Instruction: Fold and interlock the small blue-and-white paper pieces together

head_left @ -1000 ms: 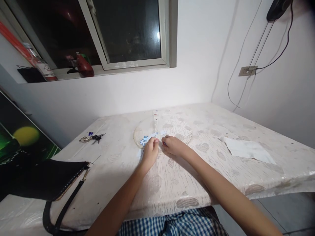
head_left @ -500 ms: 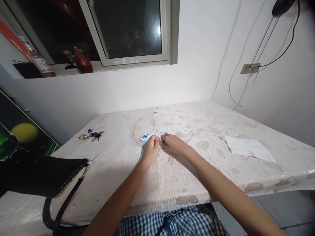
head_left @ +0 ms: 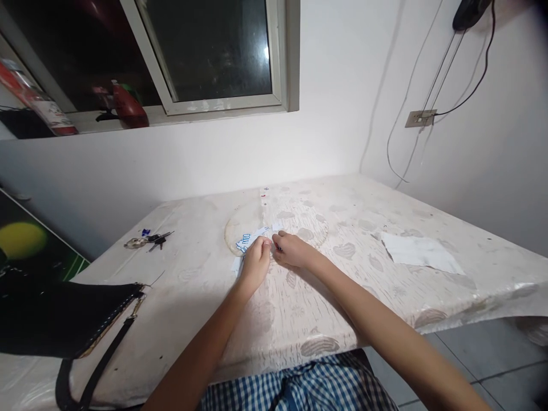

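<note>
My left hand (head_left: 256, 260) is closed, thumb against fingers, over a white piece of paper with blue print (head_left: 245, 243). That paper sticks out beyond and to the left of the hand; the rest is hidden under it. Close to its right, my right hand (head_left: 291, 249) has its fingers curled together in a pinch. A small dark spot shows between those fingers, too small to name. Just past the fingertips a small white paper scrap (head_left: 277, 226) lies on the patterned tablecloth (head_left: 295, 319).
Keys (head_left: 159, 240) lie on the left, near a black bag (head_left: 64, 317) with a strap. On the right is a torn white paper sheet (head_left: 422, 252). Bottles, one of them red (head_left: 129, 107), stand on the windowsill. A socket (head_left: 420, 118) with cables is on the wall.
The whole view has shifted slightly, so things appear a little further left. Both hands keep nearly the same pose over the paper.
</note>
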Demonstrator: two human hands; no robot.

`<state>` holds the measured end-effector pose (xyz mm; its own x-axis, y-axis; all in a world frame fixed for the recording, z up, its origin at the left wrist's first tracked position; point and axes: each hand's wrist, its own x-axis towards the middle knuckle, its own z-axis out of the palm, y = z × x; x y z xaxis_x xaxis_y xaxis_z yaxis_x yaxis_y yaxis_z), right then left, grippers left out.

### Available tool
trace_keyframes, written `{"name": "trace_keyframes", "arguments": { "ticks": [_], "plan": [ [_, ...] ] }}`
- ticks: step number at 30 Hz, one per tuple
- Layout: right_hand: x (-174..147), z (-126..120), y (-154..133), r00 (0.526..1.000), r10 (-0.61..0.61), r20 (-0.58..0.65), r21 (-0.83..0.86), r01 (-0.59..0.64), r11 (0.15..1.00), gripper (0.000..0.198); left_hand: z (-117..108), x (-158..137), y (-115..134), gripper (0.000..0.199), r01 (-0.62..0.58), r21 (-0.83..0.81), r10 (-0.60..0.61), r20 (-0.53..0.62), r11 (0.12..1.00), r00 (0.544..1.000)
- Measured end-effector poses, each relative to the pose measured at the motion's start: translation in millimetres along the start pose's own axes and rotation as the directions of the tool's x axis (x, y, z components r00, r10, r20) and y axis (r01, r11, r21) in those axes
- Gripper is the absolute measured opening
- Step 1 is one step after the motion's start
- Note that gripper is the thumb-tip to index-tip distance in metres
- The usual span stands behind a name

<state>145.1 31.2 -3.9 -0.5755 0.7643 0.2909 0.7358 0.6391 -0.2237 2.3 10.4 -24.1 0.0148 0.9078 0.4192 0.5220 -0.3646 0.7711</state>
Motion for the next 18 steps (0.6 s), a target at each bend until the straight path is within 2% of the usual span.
{"name": "trace_keyframes", "arguments": {
  "ticks": [6, 11, 18],
  "plan": [
    [1.6, -4.1, 1.1, 0.999, 0.014, -0.052, -0.022, -0.015, 1.000, 0.013, -2.8, 0.4, 3.5, 0.023, -0.025, 0.043, 0.026, -0.001, 0.999, 1.000],
    [3.3, 3.1, 0.6, 0.998, 0.048, -0.028, -0.052, -0.049, 0.997, 0.016, -4.3, 0.6, 5.0, 0.023, -0.045, 0.103, 0.044, 0.020, 0.994, 0.999],
    [4.6, 6.6, 0.6, 0.997, 0.043, -0.062, -0.043, -0.046, 0.998, 0.014, -3.8, 1.6, 2.6, 0.025, -0.062, 0.110, 0.060, 0.030, 0.992, 0.998]
  ]
}}
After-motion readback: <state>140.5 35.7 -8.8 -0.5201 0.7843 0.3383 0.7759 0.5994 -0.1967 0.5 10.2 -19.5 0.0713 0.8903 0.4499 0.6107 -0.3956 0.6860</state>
